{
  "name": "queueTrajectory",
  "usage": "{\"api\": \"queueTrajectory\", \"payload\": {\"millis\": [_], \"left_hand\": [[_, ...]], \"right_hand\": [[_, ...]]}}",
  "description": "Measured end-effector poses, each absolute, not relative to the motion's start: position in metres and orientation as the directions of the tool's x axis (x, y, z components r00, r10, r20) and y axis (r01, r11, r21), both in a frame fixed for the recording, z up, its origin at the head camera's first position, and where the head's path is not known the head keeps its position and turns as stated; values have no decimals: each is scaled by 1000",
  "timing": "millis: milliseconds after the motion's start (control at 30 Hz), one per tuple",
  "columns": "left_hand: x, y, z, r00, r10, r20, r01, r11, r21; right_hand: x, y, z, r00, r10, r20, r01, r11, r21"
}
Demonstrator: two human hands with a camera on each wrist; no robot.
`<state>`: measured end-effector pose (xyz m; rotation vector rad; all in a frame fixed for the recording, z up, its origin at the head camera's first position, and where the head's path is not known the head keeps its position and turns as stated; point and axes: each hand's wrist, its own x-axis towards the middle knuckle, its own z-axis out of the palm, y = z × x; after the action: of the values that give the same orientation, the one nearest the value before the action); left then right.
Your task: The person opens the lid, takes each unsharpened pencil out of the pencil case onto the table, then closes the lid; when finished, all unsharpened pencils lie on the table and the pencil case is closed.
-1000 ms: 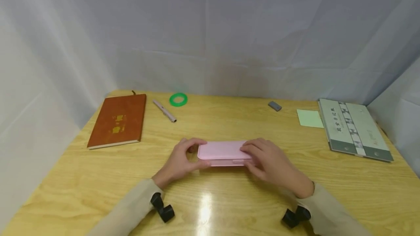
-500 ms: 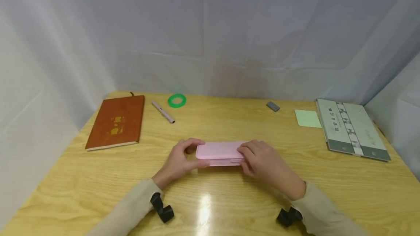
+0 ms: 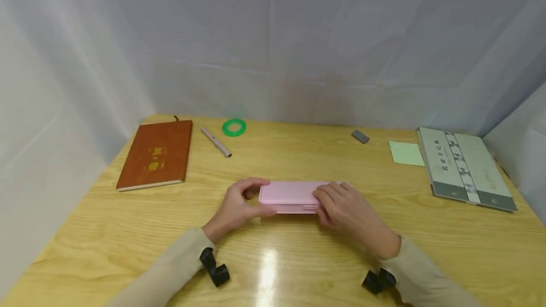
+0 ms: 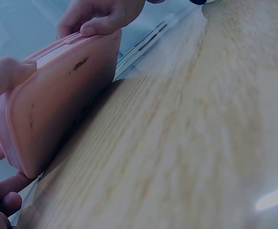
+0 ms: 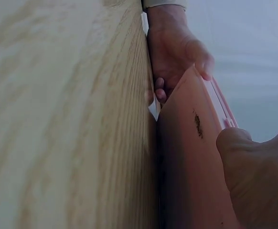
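Note:
A pink pencil case (image 3: pixel 287 193) is held lengthwise between both hands over the near middle of the table. My left hand (image 3: pixel 236 205) grips its left end, thumb on the near side and fingers on the far side. At the right end, my right hand (image 3: pixel 351 210) has curled fingers on the lid and the thumb at the near side, by a small clasp (image 3: pixel 310 207). The lid looks closed. In the left wrist view the case's underside (image 4: pixel 67 95) shows dark smudges, and its near edge is raised off the wood. The right wrist view shows that underside (image 5: pixel 189 143) too.
On the wooden table (image 3: pixel 128 245), a brown notebook (image 3: pixel 158 153), a pen (image 3: pixel 215 141) and a green tape roll (image 3: pixel 234 127) lie at left. A grey eraser (image 3: pixel 360 136), a pale green sticky note (image 3: pixel 406 153) and a grey-green ledger (image 3: pixel 465 167) lie at right. White cloth (image 3: pixel 273 41) hangs behind.
My right hand has shifted slightly left along the pencil case, its thumb drawing in beside the clasp. The left hand keeps its grip. The head view has shifted a little.

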<state>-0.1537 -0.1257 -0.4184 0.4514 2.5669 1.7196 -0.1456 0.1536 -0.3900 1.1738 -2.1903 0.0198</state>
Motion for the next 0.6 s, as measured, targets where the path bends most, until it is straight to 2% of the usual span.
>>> {"api": "queueTrajectory", "payload": {"millis": [200,600], "left_hand": [[-154,-125,-420,-954,237,183,257,333,907],[-155,-123,-419,-959,233,162,235,331,914]], "right_hand": [[-146,152,-390,-390,-739,549,-743,604,286],[-147,149,-395,-345,-722,600,-711,618,335]]}}
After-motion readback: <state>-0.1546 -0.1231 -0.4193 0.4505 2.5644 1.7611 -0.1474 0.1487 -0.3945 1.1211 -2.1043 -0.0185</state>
